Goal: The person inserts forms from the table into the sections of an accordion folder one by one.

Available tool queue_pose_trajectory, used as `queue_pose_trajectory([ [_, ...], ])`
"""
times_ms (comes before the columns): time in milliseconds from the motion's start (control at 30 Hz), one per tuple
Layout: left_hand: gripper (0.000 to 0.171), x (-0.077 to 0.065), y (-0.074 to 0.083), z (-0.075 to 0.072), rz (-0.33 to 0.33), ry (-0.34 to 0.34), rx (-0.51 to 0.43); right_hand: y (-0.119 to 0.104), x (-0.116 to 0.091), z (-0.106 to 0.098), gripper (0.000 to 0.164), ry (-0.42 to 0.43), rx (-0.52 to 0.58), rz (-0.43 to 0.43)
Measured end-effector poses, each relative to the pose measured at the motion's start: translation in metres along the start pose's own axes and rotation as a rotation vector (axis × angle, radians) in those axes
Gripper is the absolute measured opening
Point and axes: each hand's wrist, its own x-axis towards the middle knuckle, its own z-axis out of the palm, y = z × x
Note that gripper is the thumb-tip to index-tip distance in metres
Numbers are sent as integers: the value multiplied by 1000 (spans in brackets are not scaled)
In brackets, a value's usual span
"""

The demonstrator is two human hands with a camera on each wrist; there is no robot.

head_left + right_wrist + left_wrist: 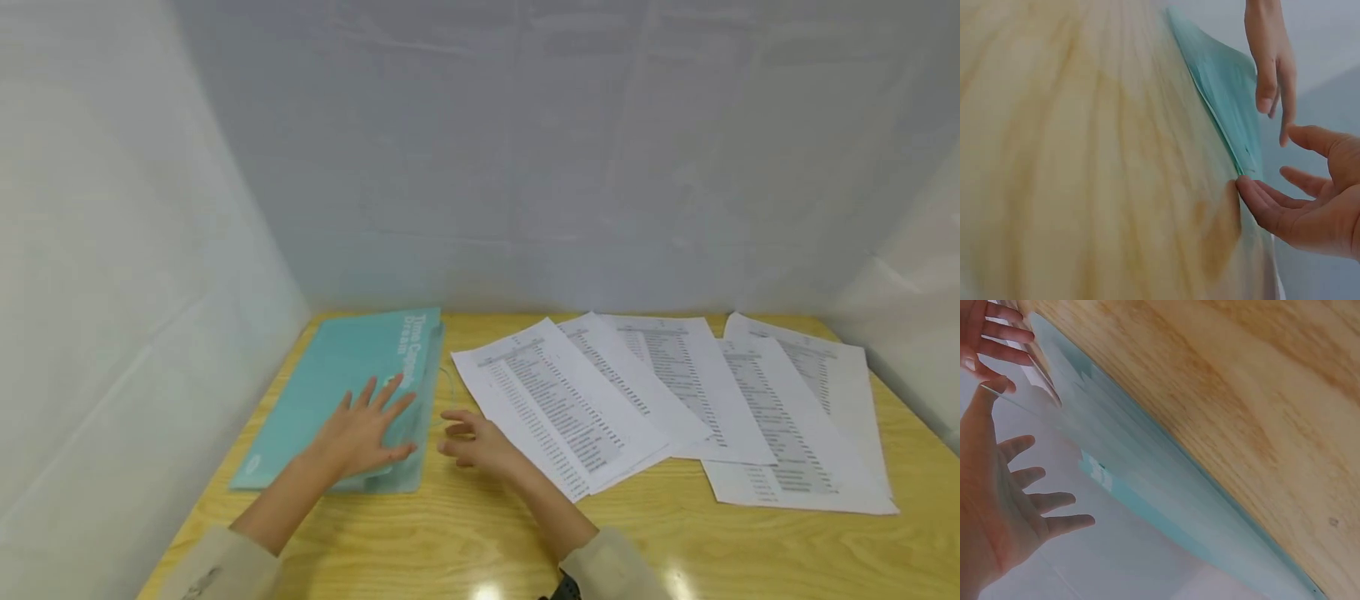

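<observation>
A teal document folder (337,358) with white lettering lies on the left of the table. My left hand (367,429) is over its right part, fingers spread and straight. In the left wrist view the left hand (1004,512) shows its palm, and a thin pale edge runs from by the thumb towards the folder (1166,481). My right hand (480,446) is just right of the folder, fingers loosely bent around nothing visible. In the right wrist view the right hand's (1316,200) fingertips are near the folder's (1219,81) edge; whether they touch it I cannot tell.
Several printed sheets (555,400) lie fanned and overlapping across the right half of the wooden table (465,542). A thin loop of cord (452,387) shows beside the folder's right edge. Pale sheeting (525,167) walls the back and both sides.
</observation>
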Motion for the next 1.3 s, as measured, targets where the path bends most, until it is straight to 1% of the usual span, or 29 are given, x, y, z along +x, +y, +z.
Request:
queue_pose_trajectory([
  [100, 73, -1, 0, 1, -9, -17, -17, 2, 3, 10, 51, 17, 141, 42],
  [233, 74, -1, 1, 1, -28, -44, -54, 6, 6, 19, 46, 39, 314, 64],
  [333, 74, -2, 0, 1, -38, -51, -79, 10, 8, 22, 42, 37, 376, 60],
  [467, 73, -1, 0, 2, -41, -43, -100, 13, 8, 21, 40, 31, 446, 68],
  [633, 71, -1, -1, 3, -65, -69, -161, 12, 8, 23, 38, 30, 545, 73],
  [767, 69, 0, -2, 4, -79, -86, -218, 11, 11, 27, 34, 36, 550, 85],
  [933, 65, 0, -5, 3, -101, -105, -286, 8, 12, 32, 32, 22, 510, 100],
  [1033, 62, 0, -8, 3, -114, -108, -325, 10, 13, 36, 31, 32, 479, 87],
  [1167, 58, -1, -12, 3, -125, -104, -376, 12, 18, 42, 30, 72, 425, 74],
  [1300, 53, 0, -15, -2, -121, -87, -441, 13, 20, 46, 27, 137, 400, 75],
])
